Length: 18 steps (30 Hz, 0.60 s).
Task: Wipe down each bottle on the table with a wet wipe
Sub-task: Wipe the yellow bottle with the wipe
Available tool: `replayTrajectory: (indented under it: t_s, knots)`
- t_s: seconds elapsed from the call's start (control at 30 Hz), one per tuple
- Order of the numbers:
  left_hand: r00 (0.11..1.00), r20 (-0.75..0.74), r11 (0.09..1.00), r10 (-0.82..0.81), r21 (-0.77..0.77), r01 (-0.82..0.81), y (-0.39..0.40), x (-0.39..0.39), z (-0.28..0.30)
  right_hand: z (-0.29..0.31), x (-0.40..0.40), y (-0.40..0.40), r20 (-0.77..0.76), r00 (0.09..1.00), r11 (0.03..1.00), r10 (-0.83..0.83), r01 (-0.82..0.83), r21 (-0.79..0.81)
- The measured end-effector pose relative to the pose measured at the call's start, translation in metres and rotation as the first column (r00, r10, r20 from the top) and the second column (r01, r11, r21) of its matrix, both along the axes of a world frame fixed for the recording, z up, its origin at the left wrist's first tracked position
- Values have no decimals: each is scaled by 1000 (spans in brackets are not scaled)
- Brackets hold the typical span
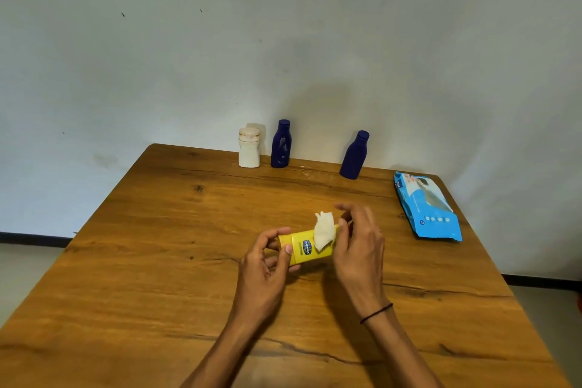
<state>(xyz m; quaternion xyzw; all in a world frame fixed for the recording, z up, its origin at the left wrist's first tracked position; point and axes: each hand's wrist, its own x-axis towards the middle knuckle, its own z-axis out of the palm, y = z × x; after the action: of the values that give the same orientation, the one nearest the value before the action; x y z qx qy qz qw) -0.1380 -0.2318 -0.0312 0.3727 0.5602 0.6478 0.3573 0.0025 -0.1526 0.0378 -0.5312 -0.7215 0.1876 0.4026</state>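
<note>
Wooden table (157,261), frame centre: left hand (261,274) grips a yellow bottle (304,247) lying sideways, label reading "Vaseline". Right hand (359,249) presses a white wipe (324,230) onto it, fingers curled. Bare tabletop surrounds both. Upper centre at the far edge: white bottle (249,148), two blue bottles (281,143) (354,156). Right: blue wipes pack (428,208), print unreadable.

Four bottles are in view: one yellow bottle (304,246) lying sideways above the table (157,261), one white bottle (249,148) and two dark blue bottles, the left one (281,144) just beside the white, the right one (354,156) apart (all three stand at the far edge). One white wet wipe (324,230) lies on the yellow bottle. One blue pack of wipes (426,206) lies at the right. Two hands show, left hand (264,268) and right hand (359,246).
</note>
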Motion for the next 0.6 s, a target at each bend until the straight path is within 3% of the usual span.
replayTrajectory:
  t_s: [0.1, 0.27, 0.4, 0.6]
  knots:
    - [1000, -5, 1000, 7, 11, -7, -1, -1, 1, -2, 4, -6, 30, 997, 992, 76, -79, 103]
    - [997, -72, 998, 35, 59, -31, -2, 2, 4, -10, 3, -12, 258, 959, 982, 119, -152, 114]
    - [980, -192, 995, 44, 96, -26, -5, 9, 7, -8, -5, -16, 226, 968, 978, 110, -146, 149]
    - [951, -293, 989, 96, 134, -58, -7, 11, 11, -7, -15, -32, 264, 931, 930, 253, -309, 200]
